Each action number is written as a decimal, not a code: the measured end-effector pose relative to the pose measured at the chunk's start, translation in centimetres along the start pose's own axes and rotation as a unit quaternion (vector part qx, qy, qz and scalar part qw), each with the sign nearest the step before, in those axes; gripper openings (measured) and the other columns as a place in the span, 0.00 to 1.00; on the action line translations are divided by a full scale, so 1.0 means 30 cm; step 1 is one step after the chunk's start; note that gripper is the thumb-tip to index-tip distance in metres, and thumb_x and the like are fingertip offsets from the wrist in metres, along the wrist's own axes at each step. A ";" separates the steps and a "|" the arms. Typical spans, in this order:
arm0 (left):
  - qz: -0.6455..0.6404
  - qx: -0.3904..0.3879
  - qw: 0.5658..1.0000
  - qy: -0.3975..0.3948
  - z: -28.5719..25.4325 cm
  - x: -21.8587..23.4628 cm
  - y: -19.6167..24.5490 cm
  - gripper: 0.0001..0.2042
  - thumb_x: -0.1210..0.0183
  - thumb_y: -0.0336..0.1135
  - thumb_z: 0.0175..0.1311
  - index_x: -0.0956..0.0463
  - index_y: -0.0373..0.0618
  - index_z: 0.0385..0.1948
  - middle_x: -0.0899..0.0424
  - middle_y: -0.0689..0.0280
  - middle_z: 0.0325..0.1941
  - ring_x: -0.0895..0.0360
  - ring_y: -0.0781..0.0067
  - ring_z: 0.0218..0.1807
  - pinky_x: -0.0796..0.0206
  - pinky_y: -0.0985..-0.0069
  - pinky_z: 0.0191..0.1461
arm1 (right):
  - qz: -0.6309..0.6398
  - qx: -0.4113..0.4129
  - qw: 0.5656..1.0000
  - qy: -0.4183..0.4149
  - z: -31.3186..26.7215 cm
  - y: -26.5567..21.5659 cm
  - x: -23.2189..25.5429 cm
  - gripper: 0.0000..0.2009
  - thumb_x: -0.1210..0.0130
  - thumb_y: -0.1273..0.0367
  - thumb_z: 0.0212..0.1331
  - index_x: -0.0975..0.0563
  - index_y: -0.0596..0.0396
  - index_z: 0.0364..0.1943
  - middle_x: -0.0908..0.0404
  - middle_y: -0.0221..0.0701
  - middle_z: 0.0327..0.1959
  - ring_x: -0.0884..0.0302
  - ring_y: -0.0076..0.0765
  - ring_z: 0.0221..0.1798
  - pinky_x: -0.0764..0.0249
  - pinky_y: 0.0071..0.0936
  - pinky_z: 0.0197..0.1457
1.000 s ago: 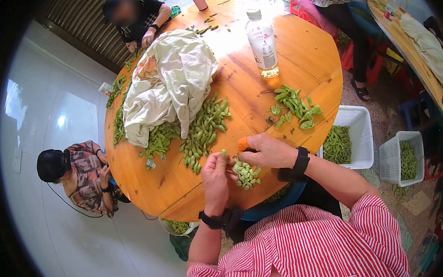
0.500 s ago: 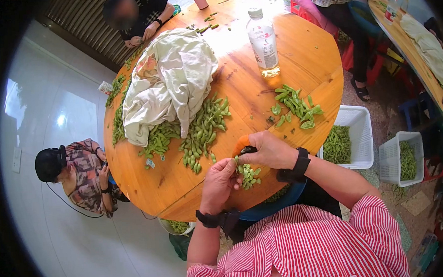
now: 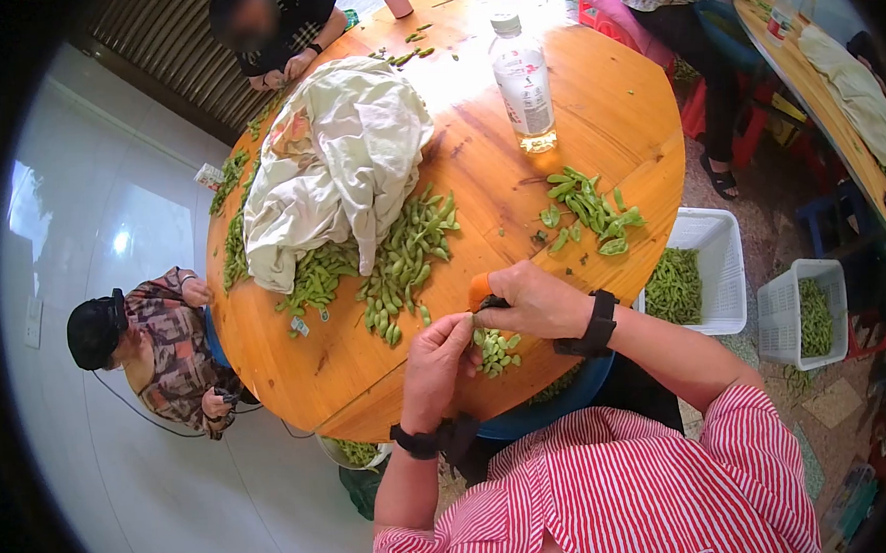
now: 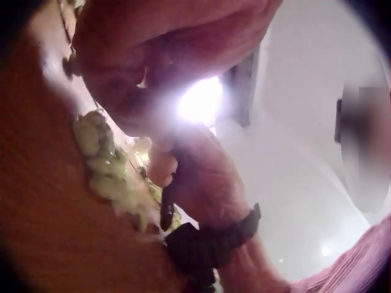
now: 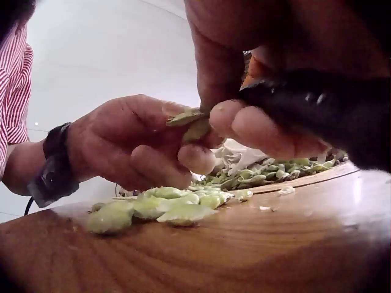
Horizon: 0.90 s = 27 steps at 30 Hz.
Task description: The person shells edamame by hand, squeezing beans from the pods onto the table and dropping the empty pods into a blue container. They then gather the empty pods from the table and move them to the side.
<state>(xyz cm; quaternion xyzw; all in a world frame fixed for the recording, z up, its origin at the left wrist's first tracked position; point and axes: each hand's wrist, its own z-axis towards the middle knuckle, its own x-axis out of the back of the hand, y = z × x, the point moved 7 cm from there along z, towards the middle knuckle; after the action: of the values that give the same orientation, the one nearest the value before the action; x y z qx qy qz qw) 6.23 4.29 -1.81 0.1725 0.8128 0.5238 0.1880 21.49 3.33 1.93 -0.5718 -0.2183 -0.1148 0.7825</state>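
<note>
Both hands meet over the near edge of the round table. My left hand (image 3: 435,362) pinches a green soybean pod (image 5: 192,122) between thumb and fingertips. My right hand (image 3: 540,301) grips a black tool (image 5: 324,104), with something orange (image 3: 480,290) by its fingers. Right fingertips meet the pod's other end in the right wrist view. Just below the hands lies a small heap of shelled green beans (image 3: 499,354). The tool's tip is hidden behind the fingers.
Unshelled pods (image 3: 402,259) spill from under a pale cloth (image 3: 337,162). A bottle (image 3: 523,87) stands beyond, left of scattered pods (image 3: 595,213). White baskets (image 3: 728,262) of pods sit on the floor at right. Two people (image 3: 171,341) sit around the table's left and far sides.
My left hand has moved right and up to meet the right hand, bringing a pod. A loose pod now lies beside the larger pile. The person at left has spread their hands apart.
</note>
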 end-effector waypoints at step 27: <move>0.009 -0.055 0.998 -0.031 -0.009 -0.023 0.007 0.07 0.43 0.30 0.70 0.26 0.40 0.45 0.19 0.70 0.35 0.22 0.83 0.33 0.29 0.84 0.32 | 0.312 -0.221 0.923 -0.033 -0.056 0.082 -0.045 0.06 0.40 0.70 0.60 0.24 0.58 0.33 0.22 0.25 0.23 0.24 0.18 0.24 0.30 0.17 0.26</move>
<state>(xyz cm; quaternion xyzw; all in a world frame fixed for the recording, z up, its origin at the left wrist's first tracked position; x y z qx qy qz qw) 6.71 3.83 -1.42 0.1854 0.7749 0.5640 0.2170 21.71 2.44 -1.21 -0.7731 -0.0241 0.1087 0.6245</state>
